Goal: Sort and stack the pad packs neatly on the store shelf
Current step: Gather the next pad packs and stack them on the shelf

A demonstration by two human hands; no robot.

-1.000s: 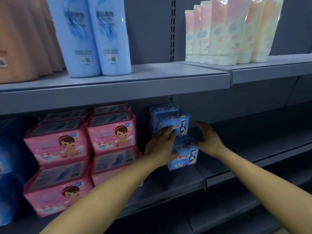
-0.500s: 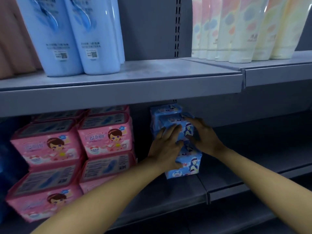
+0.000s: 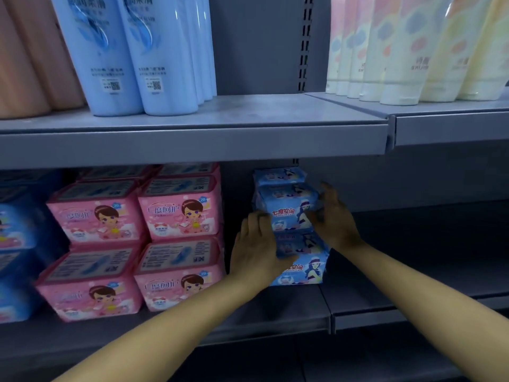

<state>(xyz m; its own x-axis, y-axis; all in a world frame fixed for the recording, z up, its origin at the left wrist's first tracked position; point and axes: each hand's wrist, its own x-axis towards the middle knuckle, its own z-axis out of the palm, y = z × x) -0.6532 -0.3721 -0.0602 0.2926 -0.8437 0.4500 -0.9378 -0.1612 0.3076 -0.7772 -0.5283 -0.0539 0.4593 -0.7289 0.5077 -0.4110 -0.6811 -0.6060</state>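
Light blue pad packs stand in a small stack on the lower shelf (image 3: 248, 318). The upper front pack (image 3: 289, 213) sits on a lower pack (image 3: 305, 271), and another blue pack (image 3: 278, 175) shows behind and above them. My left hand (image 3: 256, 244) curls its fingers round the left edge of the upper front pack, its thumb lying across the lower pack. My right hand (image 3: 334, 221) holds the same pack's right side, thumb on the front and fingers round the side. Pink pad packs (image 3: 179, 213) are stacked two high to the left.
Darker blue packs (image 3: 13, 224) sit at the far left. The upper shelf (image 3: 192, 144) overhangs close above the stack and carries blue bottles (image 3: 154, 51) and pastel tubes (image 3: 399, 51). Bare shelf (image 3: 413, 271) extends to the right of the blue packs.
Both hands have closed in from an open reach onto the sides of the upper blue pack. The view has moved nearer to the shelf.
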